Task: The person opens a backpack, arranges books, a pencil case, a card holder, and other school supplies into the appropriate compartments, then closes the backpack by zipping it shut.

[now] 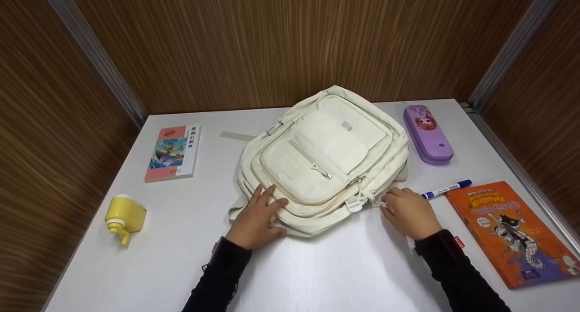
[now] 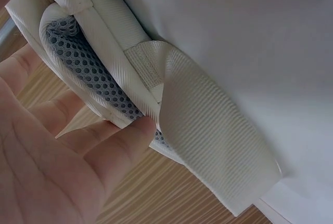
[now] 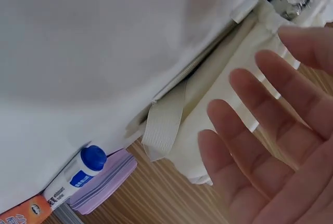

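A cream backpack (image 1: 312,185) lies front side up and slanted on the white table, its front pockets and zippers on top. My left hand (image 1: 256,219) rests on its lower left edge with fingers spread. In the left wrist view, those fingertips touch the side of the bag by grey mesh padding (image 2: 88,63) and a loose webbing strap (image 2: 213,130). My right hand (image 1: 411,212) is beside the bag's lower right side, near a white buckle (image 1: 354,204). Its fingers are loosely extended with nothing held, as the right wrist view shows, close to another webbing strap end (image 3: 164,125).
To the right are a purple pencil case (image 1: 428,135), a blue-capped whiteboard marker (image 1: 446,189) and an orange book (image 1: 512,235). A smaller pink and blue book (image 1: 172,153) and a yellow hand-crank sharpener (image 1: 124,214) sit at left. Wood-grain panels (image 1: 272,45) enclose the table.
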A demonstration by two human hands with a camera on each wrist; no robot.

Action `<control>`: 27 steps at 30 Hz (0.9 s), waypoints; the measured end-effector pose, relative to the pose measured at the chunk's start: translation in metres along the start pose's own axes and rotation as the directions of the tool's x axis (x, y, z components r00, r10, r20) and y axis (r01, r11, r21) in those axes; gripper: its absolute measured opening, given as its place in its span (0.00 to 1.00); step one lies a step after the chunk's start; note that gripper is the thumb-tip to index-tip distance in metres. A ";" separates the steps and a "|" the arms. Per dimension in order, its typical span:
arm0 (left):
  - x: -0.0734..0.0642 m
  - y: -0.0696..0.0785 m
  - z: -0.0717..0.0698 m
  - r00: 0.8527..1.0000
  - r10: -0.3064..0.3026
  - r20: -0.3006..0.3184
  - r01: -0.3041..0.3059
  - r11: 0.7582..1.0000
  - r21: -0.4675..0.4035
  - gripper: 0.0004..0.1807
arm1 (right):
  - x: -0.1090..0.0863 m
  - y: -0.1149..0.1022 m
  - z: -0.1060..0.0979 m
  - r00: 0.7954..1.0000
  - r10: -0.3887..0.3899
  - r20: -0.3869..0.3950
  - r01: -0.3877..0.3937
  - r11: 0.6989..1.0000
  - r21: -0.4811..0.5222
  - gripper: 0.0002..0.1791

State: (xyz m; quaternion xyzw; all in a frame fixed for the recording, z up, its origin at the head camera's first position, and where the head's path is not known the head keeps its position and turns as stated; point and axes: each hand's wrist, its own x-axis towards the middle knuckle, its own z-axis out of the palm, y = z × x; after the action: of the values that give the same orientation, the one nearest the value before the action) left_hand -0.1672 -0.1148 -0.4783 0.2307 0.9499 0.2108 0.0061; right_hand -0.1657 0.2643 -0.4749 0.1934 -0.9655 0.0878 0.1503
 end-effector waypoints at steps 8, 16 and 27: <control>0.000 0.000 0.000 1.000 0.007 -0.009 -0.007 1.000 -0.006 0.38 | 0.005 -0.007 0.013 0.997 -0.079 0.010 0.080 0.991 -0.103 0.09; 0.000 0.001 0.000 1.000 0.000 -0.005 0.000 1.000 0.003 0.38 | 0.007 -0.010 0.016 0.996 -0.083 -0.015 0.080 0.988 -0.129 0.07; 0.000 -0.001 0.002 1.000 -0.010 -0.001 0.010 1.000 -0.011 0.39 | 0.008 -0.016 0.022 0.999 -0.035 0.004 0.035 0.995 -0.091 0.07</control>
State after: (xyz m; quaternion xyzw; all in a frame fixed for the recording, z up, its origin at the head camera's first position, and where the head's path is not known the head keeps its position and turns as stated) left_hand -0.1671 -0.1150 -0.4804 0.2259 0.9498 0.2163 0.0079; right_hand -0.1718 0.2422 -0.4910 0.2033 -0.9652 0.0410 0.1594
